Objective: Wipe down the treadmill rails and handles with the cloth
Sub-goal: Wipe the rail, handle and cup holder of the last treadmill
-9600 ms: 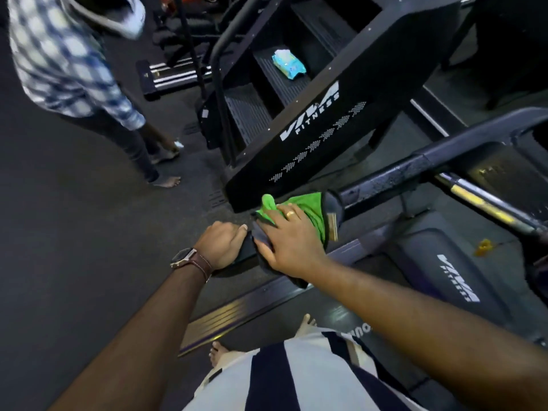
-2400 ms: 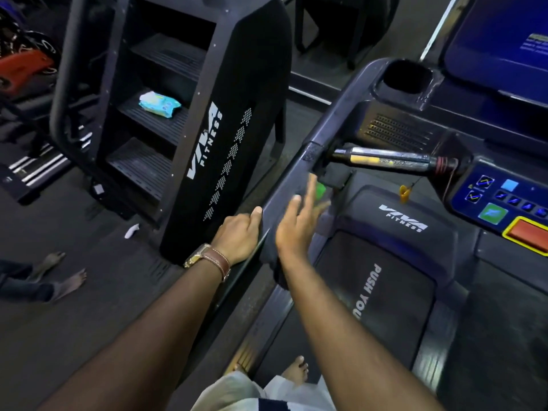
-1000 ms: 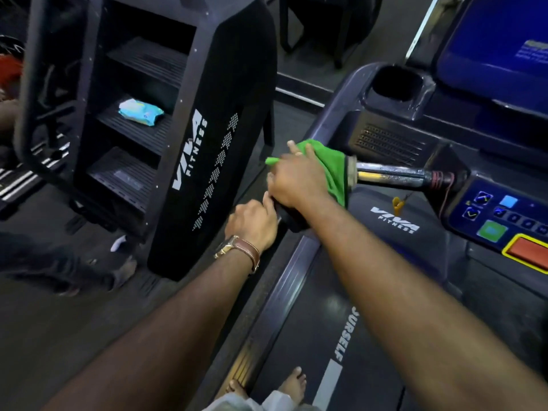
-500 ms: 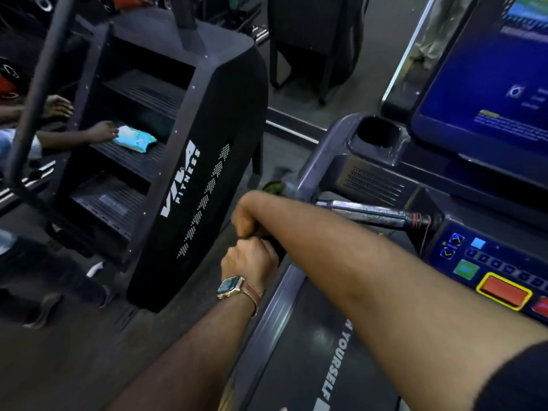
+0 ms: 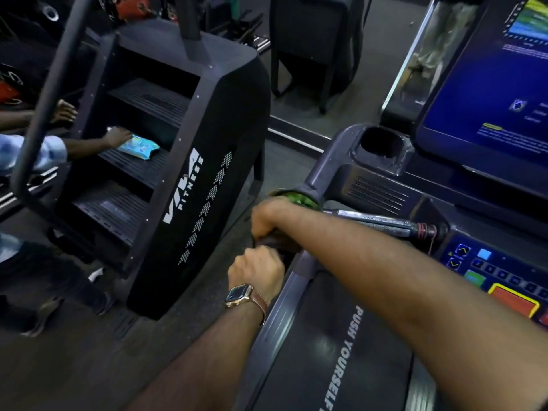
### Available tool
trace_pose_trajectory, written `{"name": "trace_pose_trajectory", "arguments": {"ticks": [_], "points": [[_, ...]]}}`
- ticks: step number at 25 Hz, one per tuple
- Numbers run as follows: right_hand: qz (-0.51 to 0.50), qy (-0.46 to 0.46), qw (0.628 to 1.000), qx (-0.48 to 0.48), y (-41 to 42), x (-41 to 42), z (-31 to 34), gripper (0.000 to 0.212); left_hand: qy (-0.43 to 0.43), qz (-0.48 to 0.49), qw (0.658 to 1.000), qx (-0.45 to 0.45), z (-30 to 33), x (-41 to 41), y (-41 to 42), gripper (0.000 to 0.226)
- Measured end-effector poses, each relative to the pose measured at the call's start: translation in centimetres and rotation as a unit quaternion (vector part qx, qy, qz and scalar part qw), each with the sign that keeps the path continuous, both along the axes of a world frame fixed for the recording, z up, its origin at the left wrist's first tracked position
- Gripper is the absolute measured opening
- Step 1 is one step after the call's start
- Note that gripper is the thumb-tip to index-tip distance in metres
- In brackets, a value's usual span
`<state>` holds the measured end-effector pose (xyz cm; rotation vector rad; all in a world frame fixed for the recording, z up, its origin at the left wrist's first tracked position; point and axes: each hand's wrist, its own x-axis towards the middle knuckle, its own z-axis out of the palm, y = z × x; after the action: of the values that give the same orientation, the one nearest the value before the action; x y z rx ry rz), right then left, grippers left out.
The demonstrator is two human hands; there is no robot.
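Note:
The treadmill's dark left rail (image 5: 321,170) slopes from the cup holder down toward me. My right hand (image 5: 274,216) is closed around the rail with the green cloth (image 5: 298,198) under it; only a small green edge shows past the knuckles. Just below, my left hand (image 5: 256,269), with a watch on the wrist, is closed around the lower part of the same rail. A metal sensor handle (image 5: 382,222) runs right from the rail to the console.
A black stair-climber machine (image 5: 189,179) stands close on the left. Another person's hand (image 5: 118,136) touches a blue wipes pack (image 5: 139,147) on its step. The console buttons (image 5: 498,277) and screen (image 5: 501,84) are at right; the treadmill belt (image 5: 335,351) lies below.
My right hand with the cloth has rolled over the rail, hiding most of the green. The other person's hand has reached the wipes pack. The view has shifted slightly.

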<state>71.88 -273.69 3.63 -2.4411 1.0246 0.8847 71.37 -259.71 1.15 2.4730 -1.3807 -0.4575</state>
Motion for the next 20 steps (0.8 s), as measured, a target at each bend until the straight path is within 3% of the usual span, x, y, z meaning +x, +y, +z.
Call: {"name": "trace_pose_trajectory", "arguments": {"ticks": [2, 4, 5, 7, 9, 10, 12, 14, 16, 18, 20], "points": [[0.045, -0.058, 0.986, -0.151, 0.4, -2.5, 0.8, 0.041, -0.005, 0.004, 1.0, -0.01, -0.2, 0.0, 0.0, 0.043], [0.064, -0.186, 0.964, -0.181, 0.7, -6.4, 0.1, 0.032, -0.009, -0.001, 1.0, -0.014, -0.3, 0.0, 0.0, 0.043], [0.025, -0.263, 0.942, -0.209, 0.3, -7.8, -0.7, 0.034, -0.008, -0.001, 1.0, -0.016, -0.3, 0.0, -0.1, 0.043], [-0.122, -0.42, 0.851, -0.292, 0.3, -9.3, -3.2, 0.034, 0.0, 0.001, 1.0, -0.024, -0.4, 0.0, -0.1, 0.044], [-0.206, -0.519, 0.772, -0.304, 2.4, -9.9, -6.6, 0.034, 0.008, -0.006, 1.0, -0.029, -0.6, 0.1, -0.1, 0.047], [-0.187, -0.547, 0.761, -0.294, 3.6, -10.3, -7.9, 0.034, 0.009, -0.014, 0.999, -0.031, -0.7, 0.0, -0.1, 0.049], [-0.103, -0.548, 0.776, -0.295, 4.1, -11.7, -8.5, 0.038, 0.008, -0.028, 0.999, -0.032, -0.8, 0.0, -0.3, 0.054], [-0.196, -0.511, 0.775, -0.317, 2.0, -11.5, -7.4, 0.044, 0.013, -0.031, 0.999, -0.025, -1.2, 0.1, -0.5, 0.06], [-0.337, -0.516, 0.736, -0.279, 2.9, -9.8, -6.6, 0.045, 0.012, -0.027, 0.999, -0.015, -1.5, 0.3, -0.7, 0.062], [-0.27, -0.58, 0.724, -0.257, 4.9, -9.7, -7.7, 0.041, 0.008, -0.027, 1.0, -0.009, -1.5, 0.2, -0.7, 0.061], [-0.159, -0.578, 0.744, -0.295, 4.5, -11.6, -8.0, 0.039, 0.004, -0.031, 0.999, -0.009, -1.3, 0.0, -0.7, 0.061]]}}
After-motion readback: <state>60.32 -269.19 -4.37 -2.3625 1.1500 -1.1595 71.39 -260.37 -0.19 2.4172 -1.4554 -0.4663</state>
